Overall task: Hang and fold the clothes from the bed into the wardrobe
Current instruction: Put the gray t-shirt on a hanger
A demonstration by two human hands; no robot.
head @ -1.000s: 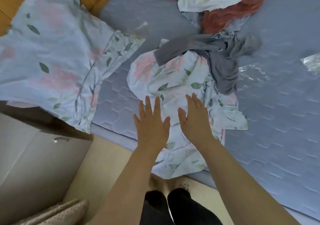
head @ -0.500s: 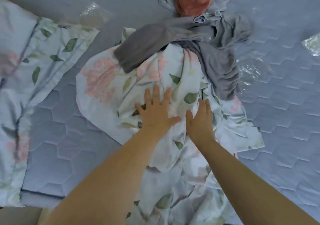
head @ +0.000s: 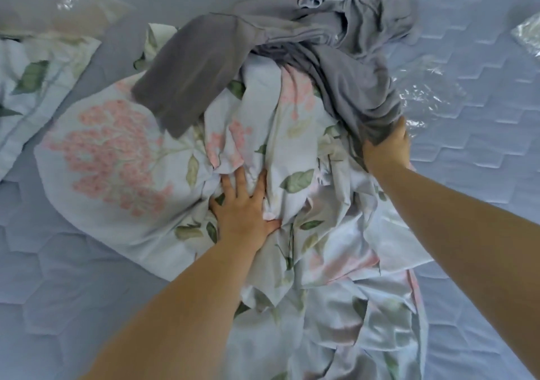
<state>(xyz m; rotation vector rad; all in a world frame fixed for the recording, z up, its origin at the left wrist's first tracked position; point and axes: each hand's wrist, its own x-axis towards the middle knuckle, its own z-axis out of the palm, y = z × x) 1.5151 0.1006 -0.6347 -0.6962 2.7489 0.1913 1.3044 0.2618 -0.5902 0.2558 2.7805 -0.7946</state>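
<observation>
- On mattress point(head: 482, 204), centre: patterned cloth point(head: 117, 175).
- Over its far part: plain garment point(head: 350, 87).
- Left hand point(head: 245, 207) on cloth's middle; right hand point(head: 385, 146) at garment's right edge.
- Right of garment: plastic bag point(head: 423, 96); far left: second patterned cloth point(head: 35, 67).

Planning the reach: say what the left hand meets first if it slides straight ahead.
The left hand lies on the floral cloth; straight ahead it likely meets its bunched folds first, the grey garment beyond.

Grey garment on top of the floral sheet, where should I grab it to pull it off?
Grip the bunched lower-right end of the grey garment, coming from the right, where the right hand grips it. The folds gather thick there, while the left part lies flat. The left hand pressing on the floral sheet should hold that down.
</observation>
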